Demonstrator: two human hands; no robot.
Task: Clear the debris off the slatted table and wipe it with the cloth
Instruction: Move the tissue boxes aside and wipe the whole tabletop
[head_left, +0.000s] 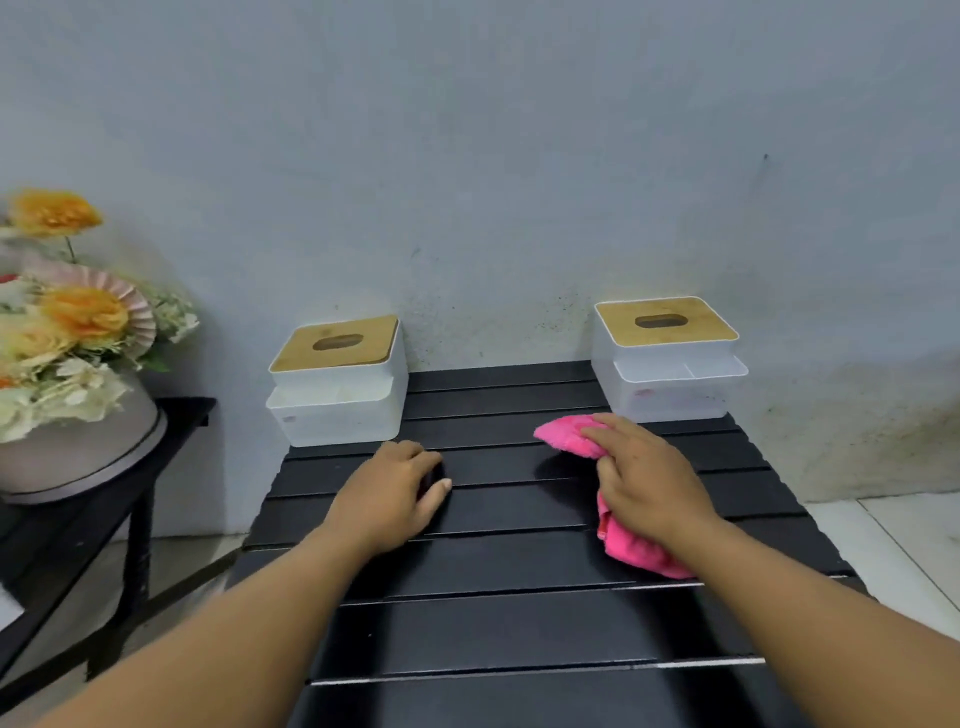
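The black slatted table (509, 629) fills the middle of the view and shows no loose debris. A pink cloth (566, 439) lies on its right half. My right hand (644, 478) rests flat on top of the cloth, fingers pointing toward the far left, with pink folds showing beyond the fingertips and under the wrist. My left hand (400, 488) sits on the slats left of centre, fingers curled under with the thumb stretched out to the right. Nothing shows inside that hand, though its palm side is hidden.
Two white tissue boxes with wooden lids stand at the table's far corners, one at the left (337, 379) and one at the right (667, 358), against the grey wall. A flower arrangement (67, 332) in a grey pot sits on a black side table (171, 415) to the left.
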